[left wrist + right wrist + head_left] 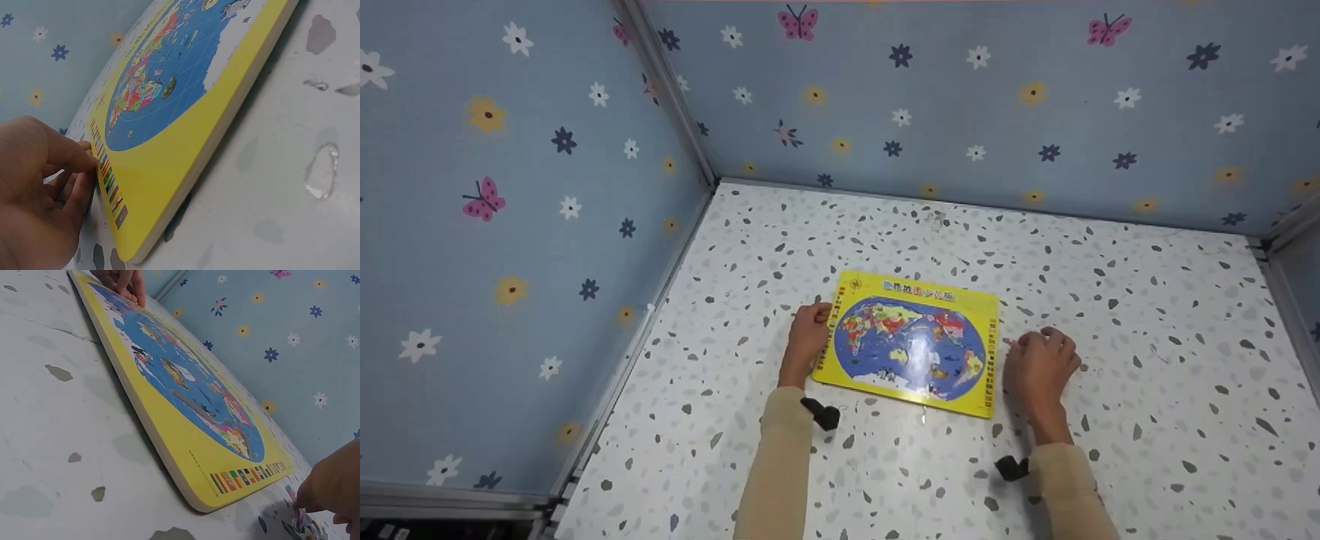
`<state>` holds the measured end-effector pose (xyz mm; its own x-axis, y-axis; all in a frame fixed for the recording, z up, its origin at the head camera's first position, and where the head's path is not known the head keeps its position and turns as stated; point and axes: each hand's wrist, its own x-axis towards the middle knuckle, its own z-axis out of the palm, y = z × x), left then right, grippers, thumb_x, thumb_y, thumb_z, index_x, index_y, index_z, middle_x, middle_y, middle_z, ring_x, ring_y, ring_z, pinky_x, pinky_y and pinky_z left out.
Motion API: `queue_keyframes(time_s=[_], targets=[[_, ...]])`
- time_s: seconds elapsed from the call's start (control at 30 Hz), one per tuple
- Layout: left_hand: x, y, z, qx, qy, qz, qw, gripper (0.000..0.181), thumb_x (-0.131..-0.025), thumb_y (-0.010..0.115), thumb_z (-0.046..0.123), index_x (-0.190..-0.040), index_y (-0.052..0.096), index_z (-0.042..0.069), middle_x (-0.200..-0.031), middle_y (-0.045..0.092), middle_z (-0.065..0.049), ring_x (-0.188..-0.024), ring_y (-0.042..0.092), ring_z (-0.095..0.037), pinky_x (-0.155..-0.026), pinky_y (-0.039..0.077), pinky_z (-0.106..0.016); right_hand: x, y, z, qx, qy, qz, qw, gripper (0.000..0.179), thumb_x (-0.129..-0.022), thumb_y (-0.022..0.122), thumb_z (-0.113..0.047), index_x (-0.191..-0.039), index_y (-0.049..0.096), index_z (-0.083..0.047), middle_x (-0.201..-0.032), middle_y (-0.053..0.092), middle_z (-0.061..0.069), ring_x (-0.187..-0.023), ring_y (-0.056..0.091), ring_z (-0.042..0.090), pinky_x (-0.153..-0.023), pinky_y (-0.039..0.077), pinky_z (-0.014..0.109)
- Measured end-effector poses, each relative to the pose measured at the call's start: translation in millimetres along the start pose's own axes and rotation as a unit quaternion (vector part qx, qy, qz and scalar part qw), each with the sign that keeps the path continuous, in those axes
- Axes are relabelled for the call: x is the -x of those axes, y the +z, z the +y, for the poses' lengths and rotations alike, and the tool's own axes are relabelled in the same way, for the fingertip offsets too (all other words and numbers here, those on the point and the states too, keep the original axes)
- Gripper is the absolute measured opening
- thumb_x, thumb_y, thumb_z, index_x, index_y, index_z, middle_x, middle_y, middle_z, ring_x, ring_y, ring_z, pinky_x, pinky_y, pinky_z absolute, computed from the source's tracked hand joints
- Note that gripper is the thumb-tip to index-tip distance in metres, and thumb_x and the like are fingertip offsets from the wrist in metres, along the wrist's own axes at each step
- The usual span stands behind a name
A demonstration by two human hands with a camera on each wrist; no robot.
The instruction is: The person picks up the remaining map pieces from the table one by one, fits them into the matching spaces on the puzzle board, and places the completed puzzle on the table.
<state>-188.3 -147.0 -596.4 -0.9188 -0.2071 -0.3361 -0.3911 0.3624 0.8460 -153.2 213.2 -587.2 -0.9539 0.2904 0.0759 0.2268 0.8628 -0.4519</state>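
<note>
A thick yellow world map board [915, 345] with a blue oval map and rows of small flags lies flat on the table. My left hand [808, 334] is at its left edge; in the left wrist view the thumb and bent fingers [73, 163] pinch that edge. Just beyond the right edge, my right hand [1044, 364] is apart from the board with its fingers curled. The right wrist view shows its fingertips pinching a small colourful piece [304, 526], partly hidden by the hand, its kind unclear.
The white speckled table [1170, 322] has grey and shiny flecks. Blue panels with flowers and butterflies, one at the back [930, 82] and one on the left [532, 247], border it along metal rails. Black wrist mounts [823, 415] sit by the sleeves.
</note>
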Motion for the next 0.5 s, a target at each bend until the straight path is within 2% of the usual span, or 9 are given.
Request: queue_keyframes(time_s=[0.27,0.5], targets=[[-1.2,-0.2,-0.9,0.005,-0.006,0.000,1.0000,0.043,-0.094,0.039,0.003,-0.131,0.056,0.014,-0.121,0.051,-0.002,-0.107,0.049,-0.018,-0.100,0.041,-0.036,0.4,-2.3,-0.6,0.000,-0.009,-0.016,0.9998,0.024,-0.095,0.056,-0.020,-0.100,0.065,0.001,-0.137,0.041,0.022,-0.134,0.025,0.041,-0.108,0.016,0.059],[-0.6,0.0,-1.7,0.014,-0.011,0.000,0.9998,0.044,-0.093,0.039,0.001,-0.132,0.055,0.015,-0.120,0.051,-0.002,-0.109,0.049,-0.017,-0.100,0.041,-0.037,-1.6,-7.5,-2.7,-0.009,0.020,-0.046,0.9987,0.032,-0.092,0.061,-0.028,-0.100,0.066,0.002,-0.139,0.040,0.023,-0.134,0.024,0.042,-0.108,0.012,0.062]])
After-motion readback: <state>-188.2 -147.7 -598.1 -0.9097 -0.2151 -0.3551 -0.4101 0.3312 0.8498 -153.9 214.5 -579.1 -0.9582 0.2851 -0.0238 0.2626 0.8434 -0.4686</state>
